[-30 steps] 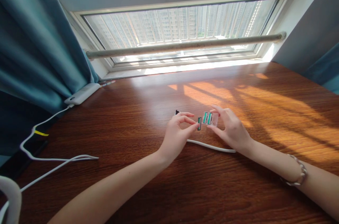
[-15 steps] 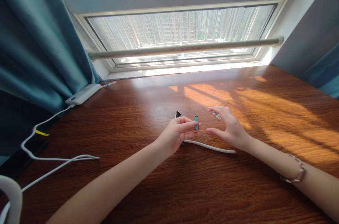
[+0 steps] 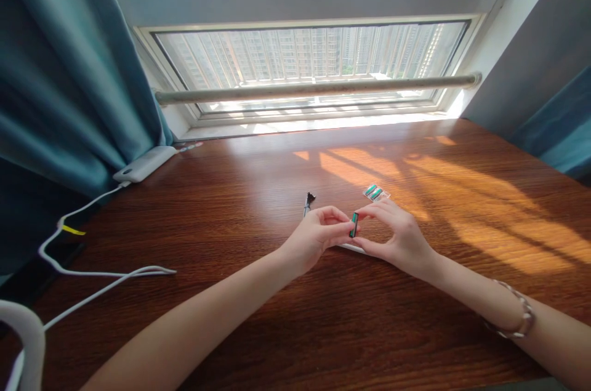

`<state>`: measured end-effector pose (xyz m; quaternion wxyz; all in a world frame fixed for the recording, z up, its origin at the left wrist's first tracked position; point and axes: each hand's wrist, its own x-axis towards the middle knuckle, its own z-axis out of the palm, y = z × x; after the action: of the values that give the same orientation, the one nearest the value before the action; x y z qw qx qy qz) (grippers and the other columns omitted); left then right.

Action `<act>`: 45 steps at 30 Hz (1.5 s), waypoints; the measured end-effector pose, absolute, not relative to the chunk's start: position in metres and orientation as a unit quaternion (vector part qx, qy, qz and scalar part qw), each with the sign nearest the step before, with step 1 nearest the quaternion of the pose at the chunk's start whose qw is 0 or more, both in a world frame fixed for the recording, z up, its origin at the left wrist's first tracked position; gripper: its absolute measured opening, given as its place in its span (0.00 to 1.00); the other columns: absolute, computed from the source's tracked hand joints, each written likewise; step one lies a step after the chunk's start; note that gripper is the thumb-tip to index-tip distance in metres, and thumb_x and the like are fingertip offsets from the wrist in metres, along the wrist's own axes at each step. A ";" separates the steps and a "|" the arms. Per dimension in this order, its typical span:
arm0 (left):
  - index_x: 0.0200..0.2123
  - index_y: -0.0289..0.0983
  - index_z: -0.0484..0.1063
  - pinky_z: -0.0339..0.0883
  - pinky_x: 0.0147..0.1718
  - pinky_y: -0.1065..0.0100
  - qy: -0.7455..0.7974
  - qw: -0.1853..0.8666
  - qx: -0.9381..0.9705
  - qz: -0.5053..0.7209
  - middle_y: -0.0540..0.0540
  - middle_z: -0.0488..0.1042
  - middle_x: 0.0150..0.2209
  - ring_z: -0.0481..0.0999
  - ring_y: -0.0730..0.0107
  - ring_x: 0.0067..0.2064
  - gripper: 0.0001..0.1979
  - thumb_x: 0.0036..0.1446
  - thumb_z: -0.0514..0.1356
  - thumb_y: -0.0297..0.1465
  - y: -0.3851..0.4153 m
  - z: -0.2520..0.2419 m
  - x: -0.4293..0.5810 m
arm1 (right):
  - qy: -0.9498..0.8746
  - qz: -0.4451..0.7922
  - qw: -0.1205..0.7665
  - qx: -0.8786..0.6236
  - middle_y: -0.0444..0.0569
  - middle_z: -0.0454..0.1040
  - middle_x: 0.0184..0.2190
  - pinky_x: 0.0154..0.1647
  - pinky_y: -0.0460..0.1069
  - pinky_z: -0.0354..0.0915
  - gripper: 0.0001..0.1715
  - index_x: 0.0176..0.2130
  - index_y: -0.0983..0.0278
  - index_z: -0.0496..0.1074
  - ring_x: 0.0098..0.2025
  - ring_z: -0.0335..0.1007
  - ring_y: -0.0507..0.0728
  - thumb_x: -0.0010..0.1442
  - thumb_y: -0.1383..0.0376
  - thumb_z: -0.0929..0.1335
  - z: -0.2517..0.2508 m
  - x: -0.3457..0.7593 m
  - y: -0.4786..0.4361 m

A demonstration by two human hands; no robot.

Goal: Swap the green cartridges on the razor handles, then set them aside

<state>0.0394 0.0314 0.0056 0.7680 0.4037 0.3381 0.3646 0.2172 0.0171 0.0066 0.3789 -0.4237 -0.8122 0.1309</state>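
Between my hands is a small green-and-black razor cartridge [image 3: 353, 225], held upright. My left hand [image 3: 318, 236] pinches it from the left side between thumb and fingers. At its top and bottom ends, the index finger and thumb of my right hand [image 3: 399, 237] close on it. Beyond my left hand lies a silver stick with a black forked head [image 3: 308, 201], its lower part hidden. A white rod [image 3: 353, 248] shows partly under my fingers. Just past my right hand rests a clear pack with green cartridges [image 3: 375, 193].
The brown wooden table [image 3: 258, 329] reaches to the window. A white power bank-like block [image 3: 145, 164] lies by the blue curtain [image 3: 69, 58], with a white cable [image 3: 92, 273] running down the left side. A curved white object [image 3: 28, 329] stands at the lower left corner.
My right hand has moved left and closed on the cartridge's ends. My left hand has shifted slightly right with the cartridge, which now tilts a little. The clear pack is more visible.
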 end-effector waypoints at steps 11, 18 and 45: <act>0.40 0.36 0.70 0.65 0.38 0.67 0.281 0.721 0.486 0.406 0.46 0.76 0.34 0.74 0.70 0.36 0.21 0.38 0.66 0.22 0.029 0.006 0.039 | -0.774 0.292 0.370 -0.422 0.48 0.73 0.37 0.42 0.50 0.63 0.18 0.43 0.62 0.70 0.40 0.68 0.55 0.53 0.59 0.68 0.018 0.219 0.008; 0.38 0.37 0.73 0.63 0.43 0.66 0.297 0.673 0.458 0.499 0.46 0.76 0.36 0.73 0.69 0.39 0.17 0.41 0.65 0.24 0.043 0.020 0.029 | -0.832 0.235 0.209 -0.458 0.49 0.71 0.33 0.38 0.50 0.64 0.16 0.37 0.64 0.70 0.36 0.66 0.56 0.49 0.58 0.70 -0.010 0.215 0.008; 0.38 0.39 0.74 0.64 0.35 0.70 0.314 0.729 0.417 0.443 0.49 0.75 0.33 0.73 0.73 0.32 0.21 0.36 0.67 0.21 0.031 0.003 0.018 | -0.862 0.120 0.343 -0.354 0.50 0.61 0.38 0.32 0.47 0.63 0.32 0.58 0.55 0.53 0.33 0.62 0.52 0.57 0.76 0.58 -0.023 0.253 0.011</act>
<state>0.0178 0.0308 0.0029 0.7288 0.4169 0.3137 0.4434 0.2531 0.0111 -0.0233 0.3429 -0.3545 -0.8616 0.1203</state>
